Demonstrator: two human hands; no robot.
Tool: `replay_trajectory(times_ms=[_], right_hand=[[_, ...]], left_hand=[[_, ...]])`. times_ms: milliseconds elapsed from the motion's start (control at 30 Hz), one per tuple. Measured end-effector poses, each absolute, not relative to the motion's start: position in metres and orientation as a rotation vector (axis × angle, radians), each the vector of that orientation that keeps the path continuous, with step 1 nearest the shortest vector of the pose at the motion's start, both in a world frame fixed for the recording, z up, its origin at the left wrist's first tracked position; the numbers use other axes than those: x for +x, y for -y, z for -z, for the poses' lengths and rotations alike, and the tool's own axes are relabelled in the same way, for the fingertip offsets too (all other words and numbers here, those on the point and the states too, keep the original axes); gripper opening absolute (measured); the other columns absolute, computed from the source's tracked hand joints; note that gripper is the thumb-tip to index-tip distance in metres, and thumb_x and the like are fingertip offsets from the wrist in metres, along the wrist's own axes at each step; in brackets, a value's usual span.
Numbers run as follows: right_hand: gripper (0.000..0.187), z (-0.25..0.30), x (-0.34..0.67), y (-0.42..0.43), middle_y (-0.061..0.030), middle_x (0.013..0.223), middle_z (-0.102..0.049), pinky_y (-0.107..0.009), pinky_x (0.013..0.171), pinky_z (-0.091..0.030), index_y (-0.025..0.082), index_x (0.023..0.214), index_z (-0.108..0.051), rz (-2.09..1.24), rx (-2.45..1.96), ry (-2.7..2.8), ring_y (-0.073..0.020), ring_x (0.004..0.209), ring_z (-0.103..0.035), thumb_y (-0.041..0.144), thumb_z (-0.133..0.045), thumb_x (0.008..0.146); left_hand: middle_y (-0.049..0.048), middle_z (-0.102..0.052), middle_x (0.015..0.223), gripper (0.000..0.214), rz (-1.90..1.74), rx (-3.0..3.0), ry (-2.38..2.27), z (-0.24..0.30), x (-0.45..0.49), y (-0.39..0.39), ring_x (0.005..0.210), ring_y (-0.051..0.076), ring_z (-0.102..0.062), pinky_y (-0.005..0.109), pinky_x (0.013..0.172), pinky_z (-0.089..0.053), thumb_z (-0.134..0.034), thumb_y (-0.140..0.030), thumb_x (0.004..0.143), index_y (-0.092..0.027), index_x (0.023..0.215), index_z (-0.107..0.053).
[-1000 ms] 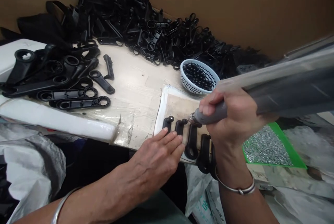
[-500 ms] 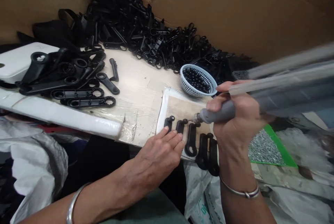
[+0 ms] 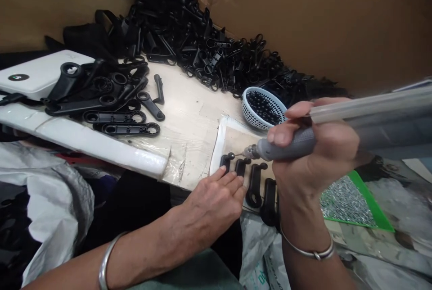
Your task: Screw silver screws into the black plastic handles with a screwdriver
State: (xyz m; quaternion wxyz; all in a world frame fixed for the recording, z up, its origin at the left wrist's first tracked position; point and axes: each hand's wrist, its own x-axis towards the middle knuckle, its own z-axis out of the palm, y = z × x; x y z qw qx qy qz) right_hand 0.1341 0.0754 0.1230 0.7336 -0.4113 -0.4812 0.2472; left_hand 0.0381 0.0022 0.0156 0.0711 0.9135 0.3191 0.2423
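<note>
Grey driver point(image 3: 286, 148), black handles point(image 3: 255, 181), seemingly flat

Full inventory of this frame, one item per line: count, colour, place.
Short black plastic handle pieces: about five in a row, black, on the mat at the front table edge.
Beige work mat: one, white-edged, front of table.
Grey power screwdriver: one, grey, tip over the row.
Pale blue mesh basket: one, holds black beads, behind the mat.
Green tray of silver screws: one, right of the mat.
Long black plastic arms: roughly ten, left on table.
Heap of black plastic parts: too many to count, rear, against cardboard.
White flat box: one, far left.
Left hand: flat on the row's left pieces.
Right hand: gripping the screwdriver.
</note>
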Motion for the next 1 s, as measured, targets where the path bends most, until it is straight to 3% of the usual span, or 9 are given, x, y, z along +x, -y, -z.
replay_trajectory(times_ms=[333,600,1000], right_hand=[[0.007,-0.119,0.13,-0.079,0.0003,0.064,-0.056,-0.029,0.034,-0.029,0.02,0.064,-0.057,-0.553,-0.955,1.055,-0.0101,0.035,-0.04,0.022,-0.064,0.065],[0.012,-0.119,0.128,-0.082,0.0004,0.046,-0.045,-0.029,0.037,-0.028,0.017,0.055,-0.059,-0.593,-1.001,1.101,-0.0126,0.037,-0.041,0.023,-0.065,0.063],[0.015,-0.117,0.125,-0.083,0.0012,0.044,-0.045,-0.027,0.037,-0.03,0.017,0.056,-0.059,-0.622,-0.999,1.145,-0.0115,0.036,-0.04,0.02,-0.062,0.07]], left_hand=[[0.0077,-0.06,0.124,0.032,-0.769,2.724,-0.947,-0.017,0.039,-0.001,0.114,0.02,-0.056,0.038,0.109,-0.039,-0.044,-0.011,0.092,-0.01,0.122,-0.054],[0.0084,-0.058,0.128,0.031,-0.723,2.707,-0.944,-0.016,0.039,-0.002,0.119,0.019,-0.054,0.037,0.111,-0.037,-0.041,-0.012,0.094,-0.011,0.123,-0.053],[0.0106,-0.049,0.14,0.037,-0.661,2.697,-0.919,-0.004,0.039,0.001,0.129,0.022,-0.048,0.041,0.117,-0.031,-0.04,-0.015,0.095,-0.012,0.131,-0.049]])
